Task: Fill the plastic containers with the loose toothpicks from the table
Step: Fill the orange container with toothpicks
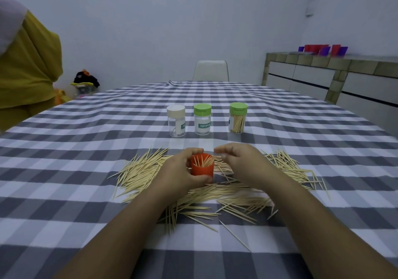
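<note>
A: Head view: the left hand (pixel 183 171) grips an orange container (pixel 202 165) standing upright amid loose toothpicks (pixel 142 171), likely to steady it for filling. A few toothpicks already stand inside it.

B: And the other?

A: The right hand (pixel 241 162) hovers just beside the container's rim, fingers loosely curved; whether it pinches any toothpicks cannot be told.

B: Count the containers.

A: Four. Behind the pile, in a row on the checked surface (pixel 64 203), stand three capped ones: a white-lidded jar (pixel 176 120) that looks nearly empty, a green-lidded jar labelled "TOOTHPICK" (pixel 202 119), and a second green-lidded jar (pixel 238 118) packed with toothpicks.

B: Progress?

A: By appearances, early. One jar seems filled, and most toothpicks lie scattered around both hands, too many to count.
</note>
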The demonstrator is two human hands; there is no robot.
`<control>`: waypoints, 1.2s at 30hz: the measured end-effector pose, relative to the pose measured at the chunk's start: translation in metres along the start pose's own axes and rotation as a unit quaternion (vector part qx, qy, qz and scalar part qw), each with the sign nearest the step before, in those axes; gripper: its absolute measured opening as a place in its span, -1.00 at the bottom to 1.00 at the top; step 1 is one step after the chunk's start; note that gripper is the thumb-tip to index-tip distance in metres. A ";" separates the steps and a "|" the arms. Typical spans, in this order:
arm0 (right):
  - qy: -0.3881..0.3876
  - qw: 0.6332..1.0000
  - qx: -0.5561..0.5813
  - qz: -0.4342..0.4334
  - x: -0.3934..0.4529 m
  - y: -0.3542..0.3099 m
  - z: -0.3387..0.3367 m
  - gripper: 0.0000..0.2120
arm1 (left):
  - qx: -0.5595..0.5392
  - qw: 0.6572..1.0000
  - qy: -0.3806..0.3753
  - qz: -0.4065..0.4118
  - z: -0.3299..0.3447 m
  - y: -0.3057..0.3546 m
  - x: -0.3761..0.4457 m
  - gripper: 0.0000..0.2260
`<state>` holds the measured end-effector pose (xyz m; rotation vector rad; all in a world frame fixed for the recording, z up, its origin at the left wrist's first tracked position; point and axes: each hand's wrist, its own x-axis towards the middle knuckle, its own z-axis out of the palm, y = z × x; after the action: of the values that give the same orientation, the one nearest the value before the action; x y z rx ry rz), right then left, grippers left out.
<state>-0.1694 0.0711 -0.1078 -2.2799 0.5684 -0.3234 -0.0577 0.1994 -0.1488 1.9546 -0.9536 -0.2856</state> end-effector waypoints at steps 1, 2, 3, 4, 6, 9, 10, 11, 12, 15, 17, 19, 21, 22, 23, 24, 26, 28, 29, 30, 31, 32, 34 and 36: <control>-0.014 0.998 -0.065 -0.005 -0.003 0.001 -0.005 -0.67 | 0.000 1.000 -0.003 -0.001 -0.001 0.001 0.000 -0.35; -0.035 0.992 -0.121 -0.007 -0.007 0.000 -0.009 -0.65 | 0.001 1.000 -0.007 -0.002 -0.001 0.001 0.000 -0.36; -0.064 0.984 -0.166 -0.007 -0.011 0.001 -0.013 -0.62 | 0.006 1.000 -0.012 -0.002 -0.002 0.002 0.001 -0.36; -0.099 0.974 -0.203 -0.008 -0.015 0.000 -0.016 -0.60 | 0.012 1.000 -0.016 -0.002 -0.003 0.002 0.001 -0.36; -0.172 0.950 -0.261 -0.014 -0.024 -0.002 -0.020 -0.54 | 0.020 1.000 -0.022 -0.002 -0.005 0.002 0.001 -0.37; -0.232 0.924 -0.302 -0.014 -0.031 -0.005 -0.021 -0.38 | 0.016 1.000 -0.026 -0.004 -0.006 0.003 0.001 -0.38; -0.236 0.921 -0.309 -0.011 -0.031 -0.005 -0.020 -0.32 | 0.014 1.000 -0.026 -0.004 -0.006 0.002 0.001 -0.38; -0.238 0.918 -0.318 -0.008 -0.030 -0.004 -0.017 -0.28 | 0.013 1.000 -0.026 -0.005 -0.006 0.002 0.001 -0.38; -0.238 0.915 -0.327 -0.007 -0.029 -0.004 -0.015 -0.27 | 0.013 1.000 -0.026 -0.005 -0.006 0.001 0.001 -0.38; -0.228 0.908 -0.350 -0.030 -0.026 -0.002 -0.006 -0.32 | 0.013 1.000 -0.026 -0.005 -0.006 0.000 0.002 -0.38; -0.216 0.899 -0.378 -0.049 -0.025 -0.002 -0.004 -0.40 | 0.014 1.000 -0.026 -0.004 -0.006 0.001 0.002 -0.37; -0.201 0.893 -0.398 -0.055 -0.023 -0.001 -0.002 -0.49 | 0.016 1.000 -0.026 -0.004 -0.005 0.001 0.002 -0.37; -0.182 0.890 -0.414 -0.062 -0.021 0.002 0.002 -0.60 | 0.017 0.999 -0.027 -0.004 -0.005 0.001 0.001 -0.37; -0.175 0.886 -0.424 -0.066 -0.020 0.002 0.004 -0.64 | 0.019 0.999 -0.027 -0.004 -0.005 0.001 0.001 -0.37; -0.170 0.882 -0.434 -0.069 -0.018 0.003 0.007 -0.67 | 0.020 0.999 -0.027 -0.004 -0.004 0.001 0.001 -0.36; -0.166 0.878 -0.443 -0.067 -0.016 0.003 0.009 -0.69 | 0.021 0.999 -0.026 -0.004 -0.004 0.001 0.001 -0.36; -0.159 0.877 -0.450 -0.058 -0.012 0.001 0.013 -0.73 | 0.021 0.999 -0.025 -0.003 -0.004 0.001 0.001 -0.37; -0.156 0.883 -0.441 -0.042 -0.008 -0.001 0.014 -0.71 | 0.019 0.999 -0.025 -0.002 -0.004 0.001 0.001 -0.37; -0.156 0.885 -0.437 -0.037 -0.008 -0.001 0.014 -0.70 | 0.018 1.000 -0.024 -0.003 -0.004 0.001 0.000 -0.37; -0.151 0.887 -0.435 -0.036 -0.008 -0.001 0.013 -0.70 | 0.018 1.000 -0.023 -0.003 -0.004 0.000 0.000 -0.37; -0.142 0.889 -0.434 -0.040 -0.009 -0.001 0.012 -0.69 | 0.018 1.000 -0.022 -0.004 -0.005 0.000 0.000 -0.37; -0.133 0.889 -0.436 -0.046 -0.009 0.000 0.012 -0.69 | 0.020 1.000 -0.021 -0.003 -0.005 0.000 0.000 -0.37; -0.113 0.888 -0.441 -0.061 -0.011 0.001 0.010 -0.72 | 0.027 0.999 -0.019 0.000 -0.005 0.000 0.001 -0.38; -0.095 0.899 -0.422 -0.073 -0.011 0.003 0.006 -0.85 | 0.029 0.999 -0.018 0.002 -0.005 -0.001 0.002 -0.39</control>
<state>-0.1777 0.0785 -0.1152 -3.1549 0.4863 0.1205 -0.0534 0.2011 -0.1466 2.0060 -0.9984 -0.2943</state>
